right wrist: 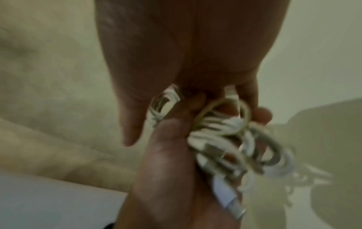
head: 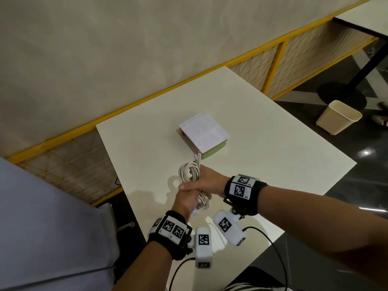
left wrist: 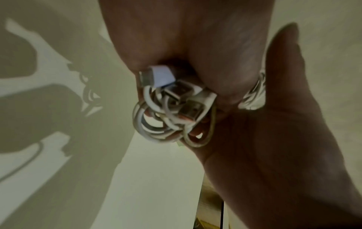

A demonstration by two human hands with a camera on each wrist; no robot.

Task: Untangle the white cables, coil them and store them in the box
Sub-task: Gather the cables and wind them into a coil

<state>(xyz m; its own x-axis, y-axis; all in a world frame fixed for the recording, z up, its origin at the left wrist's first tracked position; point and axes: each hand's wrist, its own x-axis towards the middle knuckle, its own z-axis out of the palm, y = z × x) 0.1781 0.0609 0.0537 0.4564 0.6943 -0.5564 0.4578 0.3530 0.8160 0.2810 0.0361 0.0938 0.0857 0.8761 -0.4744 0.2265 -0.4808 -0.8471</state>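
Note:
A bundle of looped white cables [head: 190,171] hangs just above the white table [head: 262,143], with both hands meeting at its middle. My left hand [head: 185,199] grips the lower part, and USB plugs [left wrist: 176,96] stick out below its palm. From the right, my right hand [head: 206,181] curls round the same bundle [right wrist: 225,139], its thumb lying over the left hand [right wrist: 172,170]. One cable end [head: 197,156] reaches to the near corner of the box [head: 203,136], which has a green base and a white lid lying on top.
The table's right edge [head: 354,164] drops to a dark floor with a cream waste bin [head: 339,116] and a black table stand [head: 344,91]. A yellow-framed mesh rail [head: 273,66] runs behind the table. Black camera leads [head: 273,244] trail near the front edge.

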